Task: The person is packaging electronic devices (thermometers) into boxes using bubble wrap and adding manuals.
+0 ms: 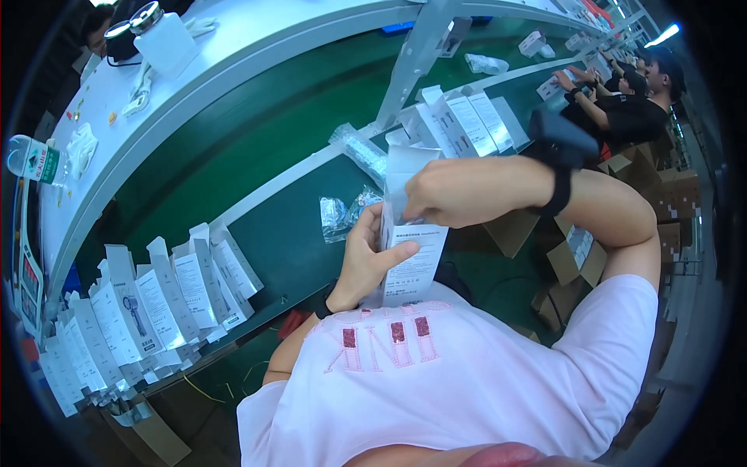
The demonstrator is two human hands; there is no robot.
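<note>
A tall white cardboard box with printed text stands upright close to my chest, its top flaps raised. My left hand is wrapped round its left side, the thumb across the printed face. My right hand is closed at the box's open top, with its fingertips dipping behind the front edge. Whatever those fingers hold is hidden. Just left of the box, clear plastic bags with small parts lie on the green bench surface. A longer clear plastic packet rests a little farther away.
At the left, several open white boxes stand in a row; more white boxes stand beyond my right hand. A white shelf carries a dispenser bottle and a water bottle. Brown cartons sit at the right, near co-workers.
</note>
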